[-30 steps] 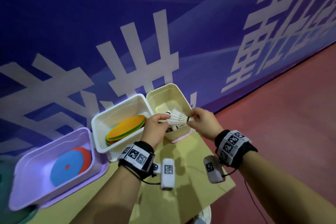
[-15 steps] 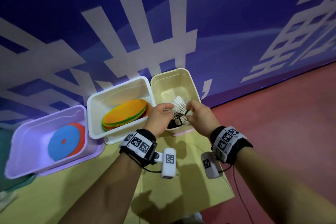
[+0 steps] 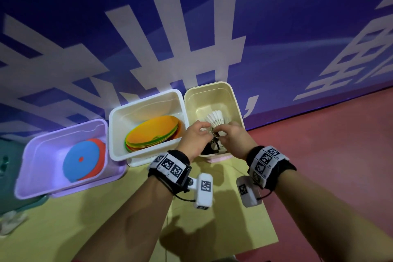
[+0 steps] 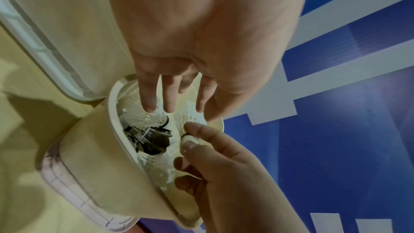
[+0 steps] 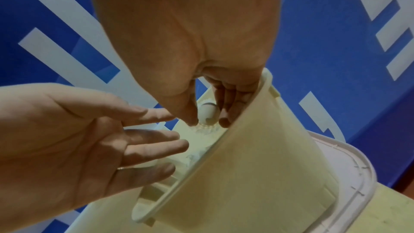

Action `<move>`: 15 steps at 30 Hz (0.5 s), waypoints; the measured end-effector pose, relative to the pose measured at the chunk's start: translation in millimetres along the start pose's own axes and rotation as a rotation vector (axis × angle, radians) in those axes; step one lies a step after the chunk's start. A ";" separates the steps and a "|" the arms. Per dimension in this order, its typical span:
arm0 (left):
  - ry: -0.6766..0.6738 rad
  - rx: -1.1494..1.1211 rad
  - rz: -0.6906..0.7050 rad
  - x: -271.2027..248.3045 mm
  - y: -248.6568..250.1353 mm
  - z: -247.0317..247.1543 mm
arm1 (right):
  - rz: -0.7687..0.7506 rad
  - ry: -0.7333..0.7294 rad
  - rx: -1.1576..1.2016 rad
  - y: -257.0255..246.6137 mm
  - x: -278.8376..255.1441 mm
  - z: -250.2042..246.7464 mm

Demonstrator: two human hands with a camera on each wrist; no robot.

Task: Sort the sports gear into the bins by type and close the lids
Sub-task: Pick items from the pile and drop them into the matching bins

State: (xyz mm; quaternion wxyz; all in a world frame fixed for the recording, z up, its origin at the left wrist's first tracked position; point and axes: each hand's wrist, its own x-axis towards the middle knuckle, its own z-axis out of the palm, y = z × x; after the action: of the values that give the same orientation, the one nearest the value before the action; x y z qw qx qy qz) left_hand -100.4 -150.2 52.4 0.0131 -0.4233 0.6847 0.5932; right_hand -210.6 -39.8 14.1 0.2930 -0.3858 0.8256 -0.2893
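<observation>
Likely an indoor sports hall: a red court floor (image 3: 331,155) meets a blue banner wall (image 3: 276,27) with large white lettering.

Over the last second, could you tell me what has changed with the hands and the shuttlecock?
Both hands carried the shuttlecock down toward the cream bin. The left hand has let go, fingers now straight; the right hand still pinches the cork end. The disc stacks in the white bin and purple bin stayed put, lids still off.
</observation>
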 end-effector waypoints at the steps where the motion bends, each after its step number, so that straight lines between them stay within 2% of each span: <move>1: -0.004 -0.002 -0.001 0.0 0.4 -0.2 | 0.024 -0.005 0.013 -0.5 4.0 -0.5; 9: 0.061 0.005 0.022 0.9 7.5 -3.7 | 0.265 -0.040 0.333 -9.0 32.3 -9.1; 15: 0.070 0.016 0.016 -5.0 7.2 -4.0 | 0.235 -0.007 0.571 -11.9 26.3 -10.0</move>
State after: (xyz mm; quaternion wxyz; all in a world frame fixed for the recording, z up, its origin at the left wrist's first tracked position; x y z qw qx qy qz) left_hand -99.5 -151.1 62.0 -0.0120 -0.4382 0.6928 0.5726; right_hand -226.1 -64.9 22.1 0.4238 -0.1909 0.7488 -0.4725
